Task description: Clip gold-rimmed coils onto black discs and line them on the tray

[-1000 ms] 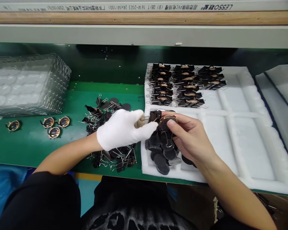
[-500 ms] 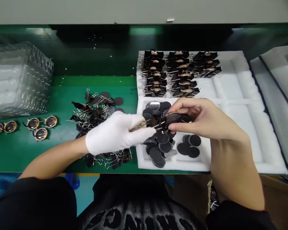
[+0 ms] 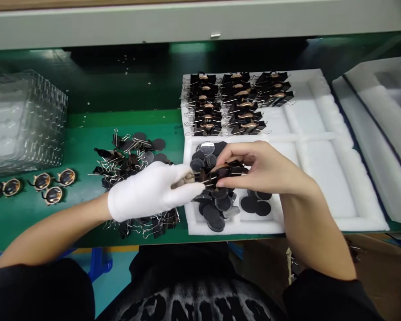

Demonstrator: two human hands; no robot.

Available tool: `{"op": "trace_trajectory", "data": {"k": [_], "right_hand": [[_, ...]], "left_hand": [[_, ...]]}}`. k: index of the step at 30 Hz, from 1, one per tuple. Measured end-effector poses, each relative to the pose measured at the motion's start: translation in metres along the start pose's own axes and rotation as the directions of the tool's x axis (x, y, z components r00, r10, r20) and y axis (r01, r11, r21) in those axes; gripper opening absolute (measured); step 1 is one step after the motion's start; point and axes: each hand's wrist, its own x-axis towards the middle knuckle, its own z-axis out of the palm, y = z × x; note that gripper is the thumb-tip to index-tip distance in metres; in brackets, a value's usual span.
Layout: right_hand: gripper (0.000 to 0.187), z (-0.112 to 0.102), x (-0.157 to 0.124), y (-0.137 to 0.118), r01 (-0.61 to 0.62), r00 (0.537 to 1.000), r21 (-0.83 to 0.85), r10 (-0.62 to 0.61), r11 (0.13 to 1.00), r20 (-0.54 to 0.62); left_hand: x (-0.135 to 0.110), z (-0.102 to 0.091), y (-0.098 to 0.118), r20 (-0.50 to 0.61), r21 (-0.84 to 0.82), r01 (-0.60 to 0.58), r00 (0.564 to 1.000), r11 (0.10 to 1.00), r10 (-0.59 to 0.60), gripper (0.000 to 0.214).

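Observation:
My left hand [image 3: 150, 191], in a white glove, pinches the wire handles of a black binder clip [image 3: 207, 177] between thumb and fingers. The clip sits at the left end of a pair of sunglasses [image 3: 222, 169], which my bare right hand [image 3: 263, 169] grips from the right. Dark clip parts also show at the right end, partly hidden by my fingers. Below both hands, round dark lens-like discs [image 3: 215, 214] lie heaped in a compartment of the white foam tray [image 3: 341, 225]. Left of the tray is a loose pile of binder clips [image 3: 130, 162], partly behind my glove.
Rows of clipped sunglasses [image 3: 207, 107] stand in the tray's far compartments. Several loose sunglasses [image 3: 52, 195] lie on the green table [image 3: 123, 120] at left, before stacked clear plastic trays [image 3: 23, 120]. More white foam [image 3: 370, 147] stands at right; a shelf edge [image 3: 173, 22] overhangs the back.
The binder clip has come onto the left end of the sunglasses, covering a dark disc that showed there before. The view has shifted slightly; both hands stay close together over the discs.

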Motion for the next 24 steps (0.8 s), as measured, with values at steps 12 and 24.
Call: {"op": "trace_trajectory", "data": {"k": [12, 24], "right_hand": [[0.030, -0.008, -0.012, 0.000, 0.155, 0.867, -0.710, -0.439, 0.687, -0.236], [0.083, -0.117, -0.041, 0.098, -0.594, 0.286, 0.004, 0.216, 0.805, -0.933]], "left_hand": [[0.057, -0.039, 0.035, 0.195, -0.258, 0.026, 0.980, 0.966, 0.025, 0.050], [0.214, -0.017, 0.089, -0.077, 0.347, -0.092, 0.989, 0.933, 0.126, 0.041]]}}
